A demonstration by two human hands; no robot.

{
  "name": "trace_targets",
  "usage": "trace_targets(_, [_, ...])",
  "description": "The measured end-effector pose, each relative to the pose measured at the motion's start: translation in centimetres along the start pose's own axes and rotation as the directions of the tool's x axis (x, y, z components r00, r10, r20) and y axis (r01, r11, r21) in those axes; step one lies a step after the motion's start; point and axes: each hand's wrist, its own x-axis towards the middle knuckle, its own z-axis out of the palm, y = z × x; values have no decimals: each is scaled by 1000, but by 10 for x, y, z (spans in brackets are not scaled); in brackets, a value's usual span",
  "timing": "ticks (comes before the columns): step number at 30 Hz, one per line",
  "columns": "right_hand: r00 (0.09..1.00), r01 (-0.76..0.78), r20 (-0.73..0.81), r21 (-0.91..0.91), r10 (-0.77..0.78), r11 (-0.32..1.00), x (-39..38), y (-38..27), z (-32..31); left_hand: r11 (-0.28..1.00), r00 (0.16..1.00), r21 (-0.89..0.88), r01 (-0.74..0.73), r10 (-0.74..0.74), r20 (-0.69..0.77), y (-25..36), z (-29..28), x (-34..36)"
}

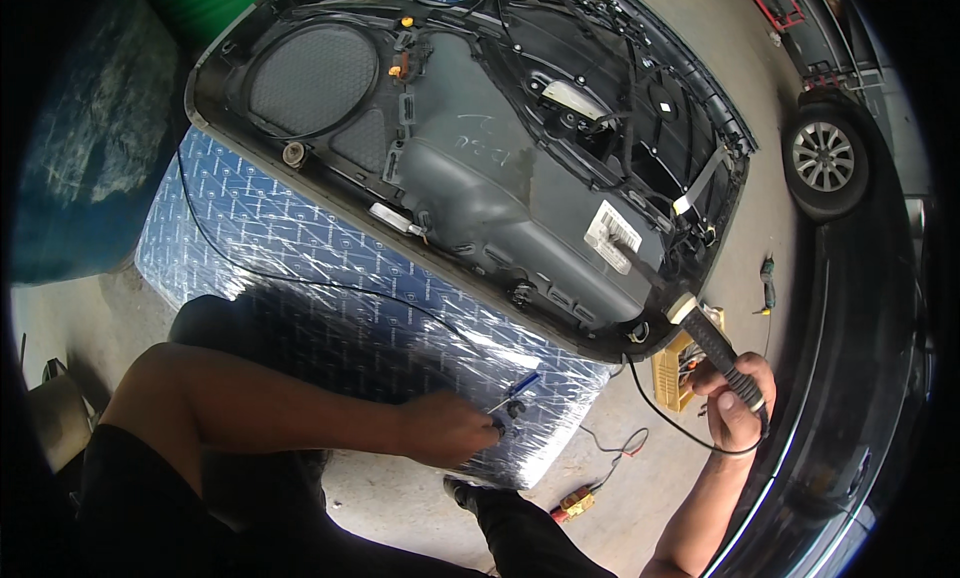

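the right hand (738,403) grips the corded tool (706,336) at its rear, probably for good aim toward the door panel (470,168) on the wrapped box (290,243), while what the curled left hand (452,428) holds, i cannot tell.

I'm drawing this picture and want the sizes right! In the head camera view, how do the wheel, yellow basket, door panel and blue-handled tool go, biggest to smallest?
1. Door panel
2. Wheel
3. Yellow basket, going by the part that shows
4. Blue-handled tool
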Motion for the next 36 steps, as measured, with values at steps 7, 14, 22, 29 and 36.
trace_targets(7, [993, 13, 119, 72, -21, 997, 9, -7, 4, 998, 999, -44, 40, -39, 17, -1, 2, -1])
trace_targets(14, [899, -437, -90, -130, 428, 890, -1, -17, 23, 997, 999, -74, 16, -20, -51, -2, 3, -3])
trace_targets(22, [991, 78, 117, -899, 64, 430, -1, -5, 38, 1000, 1000, -15, 18, -18, 18, -3, 4, -5])
trace_targets(29, [988, 128, 150, -908, 23, 400, 1, 0, 35, 997, 999, -71, 34, -32, 29, 1, 0, -3])
trace_targets(36, [987, 76, 131, -896, 97, 438, 1, 10, 26, 997, 997, -59, 46, -43, 58, 1, -2, -2])
